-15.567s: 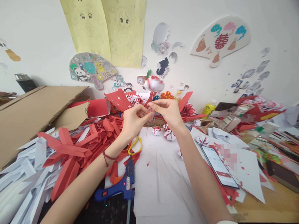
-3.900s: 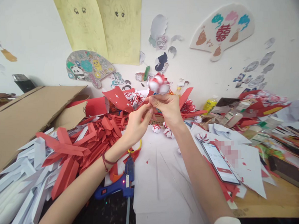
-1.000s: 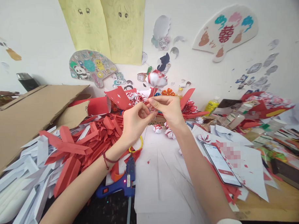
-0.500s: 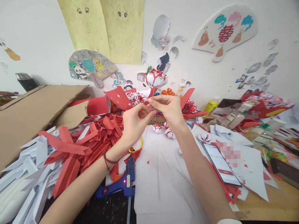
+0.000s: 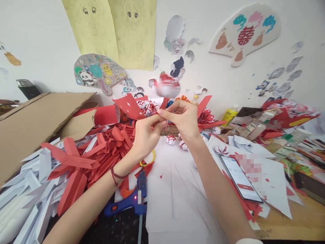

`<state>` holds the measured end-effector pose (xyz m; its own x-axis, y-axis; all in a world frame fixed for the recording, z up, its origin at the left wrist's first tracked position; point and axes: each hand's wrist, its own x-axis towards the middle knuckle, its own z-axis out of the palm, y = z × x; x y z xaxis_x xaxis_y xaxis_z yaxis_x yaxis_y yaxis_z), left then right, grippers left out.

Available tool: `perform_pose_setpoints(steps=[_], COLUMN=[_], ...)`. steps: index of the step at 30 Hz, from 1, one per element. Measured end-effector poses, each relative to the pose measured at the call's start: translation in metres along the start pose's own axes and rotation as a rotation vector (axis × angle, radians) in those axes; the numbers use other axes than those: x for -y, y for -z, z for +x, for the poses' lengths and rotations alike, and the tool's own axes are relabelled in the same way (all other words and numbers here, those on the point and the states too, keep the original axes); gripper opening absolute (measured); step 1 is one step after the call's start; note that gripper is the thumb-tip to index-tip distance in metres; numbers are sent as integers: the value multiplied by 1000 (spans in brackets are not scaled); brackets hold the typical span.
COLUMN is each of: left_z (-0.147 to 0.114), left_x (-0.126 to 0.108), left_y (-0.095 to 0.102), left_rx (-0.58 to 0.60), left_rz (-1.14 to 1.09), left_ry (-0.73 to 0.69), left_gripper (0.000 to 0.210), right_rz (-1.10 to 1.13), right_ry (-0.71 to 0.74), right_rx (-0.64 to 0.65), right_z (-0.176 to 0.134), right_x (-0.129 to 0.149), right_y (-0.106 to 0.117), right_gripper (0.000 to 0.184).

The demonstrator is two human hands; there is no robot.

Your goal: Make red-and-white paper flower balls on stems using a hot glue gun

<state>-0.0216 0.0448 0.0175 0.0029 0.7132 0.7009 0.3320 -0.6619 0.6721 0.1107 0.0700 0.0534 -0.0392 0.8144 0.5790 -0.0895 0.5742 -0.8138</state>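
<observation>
A red and white paper flower [image 5: 167,87], smeared by motion, stands above my hands on a thin stem. Both hands meet just below it, fingertips touching. My left hand [image 5: 148,133] is closed in a pinch around the lower stem. My right hand [image 5: 184,121] pinches the same stem slightly higher, thumb against the left fingers. Most of the stem between the fingers is hidden. Beneath the hands, small red and white paper flowers [image 5: 171,139] lie on white paper [image 5: 170,207], where thin straight wires [image 5: 193,197] also rest.
Folded red paper strips [image 5: 110,148] and white strips [image 5: 31,194] are piled left. A blue glue gun [image 5: 130,203] with a lit red light lies near my left forearm. A phone [image 5: 240,178] rests at right. Cardboard [image 5: 32,130] stands at far left; bottles [image 5: 230,115] stand near the wall.
The paper flower has shifted slightly left and down and is now blurred. My fingers have turned a little around the stem; my arms stay nearly in place.
</observation>
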Motion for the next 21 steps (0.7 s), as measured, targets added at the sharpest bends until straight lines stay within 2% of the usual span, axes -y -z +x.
perform_pose_setpoints(steps=[5,12,21], left_z=[1,2,0], left_x=[3,6,8], left_y=[-1,-4,-7], left_rx=[85,166,181], left_rz=[-90,-86,-136], left_ry=[-22,-37,-32], left_gripper=[22,26,27], right_rz=[14,-14,3], right_ry=[-32,-42,-47], right_rx=[46,53,51], right_z=[-3,-1,-1], right_x=[4,4,2], right_y=[-2,1,2], right_gripper=[43,46,51])
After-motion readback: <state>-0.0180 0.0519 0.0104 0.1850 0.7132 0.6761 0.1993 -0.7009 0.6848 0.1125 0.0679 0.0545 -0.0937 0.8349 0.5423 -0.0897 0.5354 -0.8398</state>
